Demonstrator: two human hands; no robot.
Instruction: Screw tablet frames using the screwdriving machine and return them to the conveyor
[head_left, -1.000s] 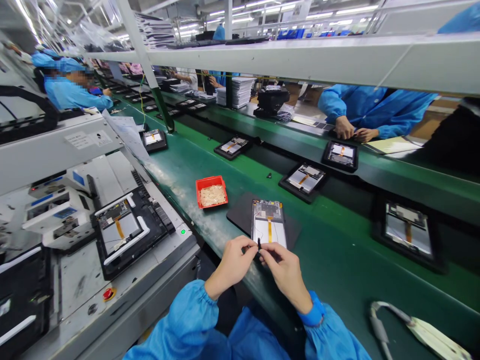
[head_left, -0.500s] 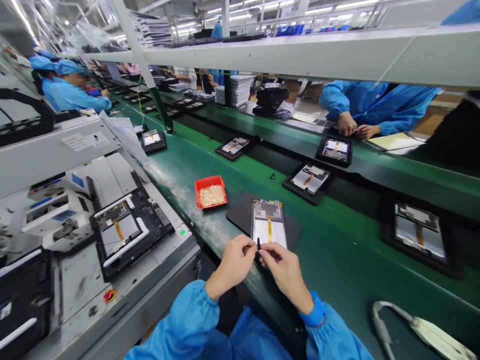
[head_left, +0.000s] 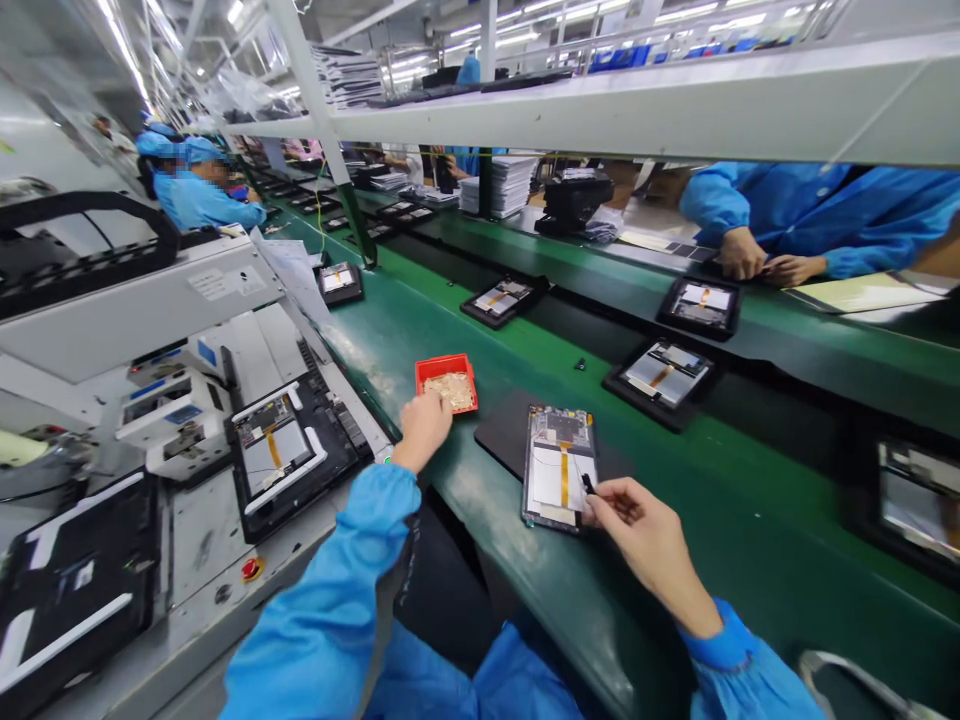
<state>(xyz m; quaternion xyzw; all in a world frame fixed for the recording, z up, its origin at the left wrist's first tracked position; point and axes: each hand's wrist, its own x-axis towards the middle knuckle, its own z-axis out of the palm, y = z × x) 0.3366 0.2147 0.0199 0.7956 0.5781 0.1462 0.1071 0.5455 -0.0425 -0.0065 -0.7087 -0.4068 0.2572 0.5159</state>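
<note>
At the near edge of the red bin (head_left: pixel 445 362), my left hand (head_left: pixel 426 425) has its fingers closed; the fingertips are over the pale small pieces inside, and what they hold, if anything, is hidden. My right hand (head_left: pixel 637 520) pinches a small black part (head_left: pixel 587 484) above the lower right of an opened tablet (head_left: pixel 546 478). That tablet shows a circuit board at its top, pale battery areas and an orange ribbon strip. It lies partly on a dark flat pad (head_left: pixel 499 435) on the green bench.
A machine (head_left: pixel 176 425) with a tablet in a black fixture (head_left: pixel 247 500) stands at left. Trayed tablets (head_left: pixel 660 380) lie on the green line (head_left: pixel 555 350). Across it are a co-worker's hands (head_left: pixel 765 262). A shelf (head_left: pixel 637 115) spans above; a curved metal handle (head_left: pixel 832 665) is at lower right.
My left hand has left the black part and moved left and up to the red bin. My right hand still pinches the part, now farther right beside the tablet. The view has shifted.
</note>
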